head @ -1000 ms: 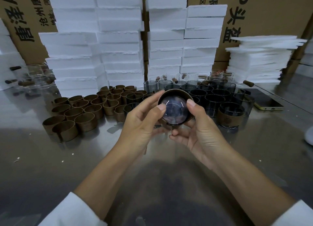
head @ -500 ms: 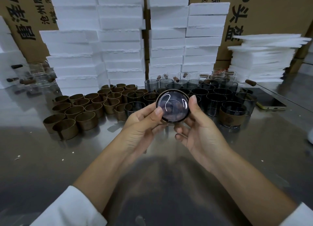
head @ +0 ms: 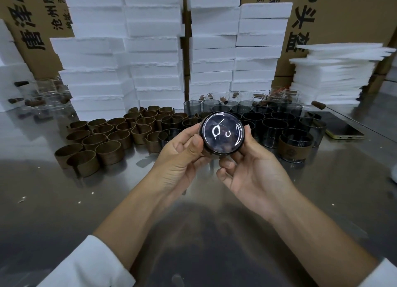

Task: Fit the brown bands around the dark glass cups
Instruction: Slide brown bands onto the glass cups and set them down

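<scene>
Both hands are gripping one round dark glass cup (head: 222, 134) between them, its base facing the person. The left hand (head: 180, 155) is pinching its left edge with the thumb, and the right hand (head: 253, 170) is cradling its right side. The band's brown rim, showing a second ago, is now hiding behind the base and is probably seating. Loose curved brown bands (head: 101, 140) are waiting left of the grip, and a banded cup (head: 295, 144) is standing to its right.

Both hands, left hand (head: 182, 157) and right hand (head: 253, 170), hold a dark glass cup (head: 222, 133).
</scene>
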Demonstrator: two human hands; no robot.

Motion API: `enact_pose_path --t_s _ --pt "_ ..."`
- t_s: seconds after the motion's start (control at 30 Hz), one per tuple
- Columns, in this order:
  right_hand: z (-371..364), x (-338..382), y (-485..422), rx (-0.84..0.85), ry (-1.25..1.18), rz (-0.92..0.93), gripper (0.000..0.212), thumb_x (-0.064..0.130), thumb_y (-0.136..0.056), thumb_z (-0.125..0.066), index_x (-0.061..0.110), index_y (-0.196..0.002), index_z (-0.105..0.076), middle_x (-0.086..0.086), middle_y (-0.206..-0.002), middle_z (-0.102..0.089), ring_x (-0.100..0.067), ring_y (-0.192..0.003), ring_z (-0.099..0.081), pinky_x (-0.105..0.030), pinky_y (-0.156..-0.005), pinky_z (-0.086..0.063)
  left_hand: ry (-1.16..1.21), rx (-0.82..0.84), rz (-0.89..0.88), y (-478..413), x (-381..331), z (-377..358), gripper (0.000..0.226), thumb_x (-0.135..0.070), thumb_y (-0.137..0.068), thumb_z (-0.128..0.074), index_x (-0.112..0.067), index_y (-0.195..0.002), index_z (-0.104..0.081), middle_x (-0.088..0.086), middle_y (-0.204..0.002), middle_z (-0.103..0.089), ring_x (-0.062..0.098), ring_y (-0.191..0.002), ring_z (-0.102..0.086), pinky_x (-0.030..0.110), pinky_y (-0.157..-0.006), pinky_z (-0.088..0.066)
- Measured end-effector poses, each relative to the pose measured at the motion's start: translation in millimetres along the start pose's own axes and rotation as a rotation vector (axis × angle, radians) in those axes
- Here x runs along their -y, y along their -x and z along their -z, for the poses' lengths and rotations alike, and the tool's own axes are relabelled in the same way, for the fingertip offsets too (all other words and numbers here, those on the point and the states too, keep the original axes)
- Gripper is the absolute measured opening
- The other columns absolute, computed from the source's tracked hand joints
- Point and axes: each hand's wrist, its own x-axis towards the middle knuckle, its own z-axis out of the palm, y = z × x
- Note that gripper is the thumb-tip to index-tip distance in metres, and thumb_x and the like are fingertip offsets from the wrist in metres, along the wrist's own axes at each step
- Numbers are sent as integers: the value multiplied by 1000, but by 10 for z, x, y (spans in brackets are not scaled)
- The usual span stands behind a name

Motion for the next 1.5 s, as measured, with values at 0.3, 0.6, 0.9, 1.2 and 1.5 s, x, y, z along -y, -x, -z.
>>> enact_pose_path --t_s 0.3,0.6,0.9,1.2,1.5 --pt "99 66 -2 74 100 -189 54 63 -85 -46 19 -98 -75 -7 -91 -70 -18 -68 -63 -26 -49 -51 -229 77 -60 15 -61 51 87 -38 -35 -96 -22 -115 -67 5 -107 -72 15 -103 -66 22 -82 -52" --pt "85 100 3 56 80 123 50 39 -70 -66 14 -113 -67 -7 -108 -73 -16 -99 -71 -26 -80 -58 -248 -77 -27 18 -49 64 50 -32 -69 -78 -28 -117 -63 3 -108 -71 11 -97 -67 28 -87 -49" --pt "90 62 -15 17 173 259 65 23 -66 -72 9 -128 -57 -11 -122 -67 -20 -113 -64 -24 -87 -55 -286 -122 -58 25 -7 59 50 -27 -66 -68 -18 -115 -64 8 -109 -68 15 -99 -65 26 -84 -55" --pt "290 5 -169 -549 562 468 51 27 -66 -86 29 -105 -54 11 -100 -57 0 -86 -58 -14 -69 -43 -466 -47 107 19 57 132 49 -43 -68 -66 -31 -116 -63 -10 -111 -72 6 -107 -65 34 -84 -57" --pt "643 95 -218 -757 1012 575 58 20 -71 -82 24 -110 -40 5 -116 -42 -16 -107 -46 -24 -80 -39 -489 -74 94 49 71 158 42 -42 -73 -63 -29 -113 -65 -8 -105 -73 12 -98 -69 22 -73 -56"
